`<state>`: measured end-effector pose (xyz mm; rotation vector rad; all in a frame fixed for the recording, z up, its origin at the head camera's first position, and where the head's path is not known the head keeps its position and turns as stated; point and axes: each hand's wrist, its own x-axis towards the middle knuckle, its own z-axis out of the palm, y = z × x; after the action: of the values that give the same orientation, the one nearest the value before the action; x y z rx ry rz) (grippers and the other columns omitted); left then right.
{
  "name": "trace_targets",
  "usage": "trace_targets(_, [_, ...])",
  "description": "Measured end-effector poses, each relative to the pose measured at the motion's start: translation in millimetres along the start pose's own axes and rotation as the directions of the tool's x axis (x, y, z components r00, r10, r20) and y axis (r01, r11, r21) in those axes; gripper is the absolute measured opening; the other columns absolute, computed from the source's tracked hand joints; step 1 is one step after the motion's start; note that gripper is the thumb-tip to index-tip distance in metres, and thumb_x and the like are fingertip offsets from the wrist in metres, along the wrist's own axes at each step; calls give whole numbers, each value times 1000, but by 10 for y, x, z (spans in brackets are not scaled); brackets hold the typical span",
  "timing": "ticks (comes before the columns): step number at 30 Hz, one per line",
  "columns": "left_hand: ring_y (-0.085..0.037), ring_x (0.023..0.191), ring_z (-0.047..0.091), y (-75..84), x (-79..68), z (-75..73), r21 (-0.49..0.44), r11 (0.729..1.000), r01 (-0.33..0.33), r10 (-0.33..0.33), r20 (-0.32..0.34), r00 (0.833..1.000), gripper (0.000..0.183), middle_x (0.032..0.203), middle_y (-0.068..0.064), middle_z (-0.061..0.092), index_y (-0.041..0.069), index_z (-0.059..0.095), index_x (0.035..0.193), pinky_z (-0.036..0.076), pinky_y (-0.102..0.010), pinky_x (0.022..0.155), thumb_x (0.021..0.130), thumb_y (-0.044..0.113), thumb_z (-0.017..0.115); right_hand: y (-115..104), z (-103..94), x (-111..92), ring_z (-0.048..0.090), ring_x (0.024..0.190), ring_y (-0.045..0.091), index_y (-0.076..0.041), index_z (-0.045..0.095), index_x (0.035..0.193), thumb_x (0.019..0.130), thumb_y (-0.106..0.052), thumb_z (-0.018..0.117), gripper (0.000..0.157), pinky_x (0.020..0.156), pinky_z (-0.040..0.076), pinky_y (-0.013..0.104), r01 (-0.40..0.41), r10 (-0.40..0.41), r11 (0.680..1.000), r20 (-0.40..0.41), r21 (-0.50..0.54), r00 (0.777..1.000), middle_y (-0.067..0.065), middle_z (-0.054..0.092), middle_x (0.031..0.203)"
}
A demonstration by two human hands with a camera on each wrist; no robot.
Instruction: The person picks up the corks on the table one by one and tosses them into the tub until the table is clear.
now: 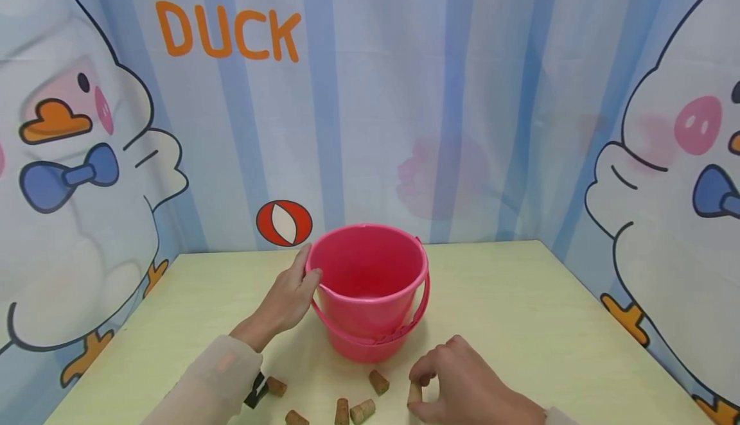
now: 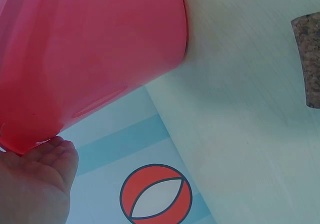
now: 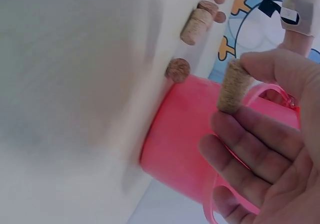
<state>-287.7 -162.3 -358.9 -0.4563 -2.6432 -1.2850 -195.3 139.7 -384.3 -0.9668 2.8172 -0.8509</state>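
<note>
A pink bucket (image 1: 370, 319) stands upright on the table, its handle hanging down at the front. My left hand (image 1: 291, 293) grips the bucket's rim at the left, thumb over the edge and fingers along the outside; the left wrist view shows those fingers (image 2: 57, 156) against the rim. In front of the bucket, to the right, my right hand (image 1: 471, 383) pinches a cork (image 3: 234, 87) between thumb and fingertips, the other fingers loosely bent. Nearest to that hand on the table lies another cork (image 1: 378, 382). The bucket's floor is partly hidden by its front wall.
Several more corks lie along the near side of the pale yellow table (image 1: 509, 322), among them a light one (image 1: 362, 411) and a darker one (image 1: 276, 386) by the left sleeve (image 1: 202, 380). A curtain (image 1: 376, 91) with printed ducks encloses the back and sides.
</note>
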Motion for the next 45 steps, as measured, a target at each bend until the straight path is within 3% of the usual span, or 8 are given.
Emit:
trace_targets(5, [-37,141,42,-4,-2,2,-1,1000,5,-5,-2,1000,69,161,-15,37,6,11,165,53,-54,100,106,24,44,-51,-61,28,59,80,1,-31,81,92,77,-37,88,18,79,49,34,-49,46,998,-92,-30,995,-28,66,79])
trace_targets(9, [-37,141,42,-10,0,2,-1,1000,6,-6,0,1000,70,161,-15,37,7,11,165,53,-53,100,106,24,44,-78,-88,26,57,80,-2,-33,79,91,76,-38,89,19,82,48,37,-46,30,996,-210,-73,977,-29,64,81])
trace_targets(13, [-36,141,42,-10,2,-2,-3,1000,8,-8,3,1000,69,161,-14,36,7,11,165,53,-53,100,106,25,43,-95,-99,27,57,80,-4,-33,78,87,76,-33,90,17,83,47,38,-14,-20,995,-323,-101,946,-31,62,79])
trace_targets(20, [-37,140,42,-24,9,-4,-1,1000,-10,10,2,1000,69,161,-16,37,5,11,164,53,-53,100,106,24,42,-132,-154,47,59,83,-3,-26,82,98,73,-32,92,27,84,50,38,-15,-40,993,-445,-120,895,-30,66,84])
trace_targets(26, [-37,140,43,-17,2,-6,-4,1000,1,-1,1,1000,69,160,-16,37,5,11,164,54,-53,99,106,24,44,-153,-192,87,60,83,-4,-25,82,98,71,-30,94,30,84,51,37,18,-95,989,-551,-144,829,-24,70,87])
trace_targets(33, [-37,140,43,-23,2,-4,-5,1000,9,-9,1,1000,69,160,-15,37,6,11,164,53,-54,100,106,24,43,-159,-264,160,65,85,3,-16,81,100,71,-23,95,33,82,50,39,98,-185,980,-624,-171,759,-17,73,88])
trace_targets(39, [-36,140,42,-8,18,4,-14,1000,15,-15,14,1000,70,161,-14,36,8,10,165,53,-53,100,106,26,44,-179,-316,201,65,89,7,-12,81,106,70,-22,95,40,81,51,40,113,-195,980,-658,-166,727,-13,75,93])
trace_targets(45, [-35,141,42,-8,10,-4,-15,1000,17,-17,13,1000,70,161,-13,36,8,11,165,53,-54,100,106,26,44,-223,-364,284,67,91,12,-12,80,105,73,-24,94,36,82,51,41,128,-219,975,-676,-183,703,-6,77,96])
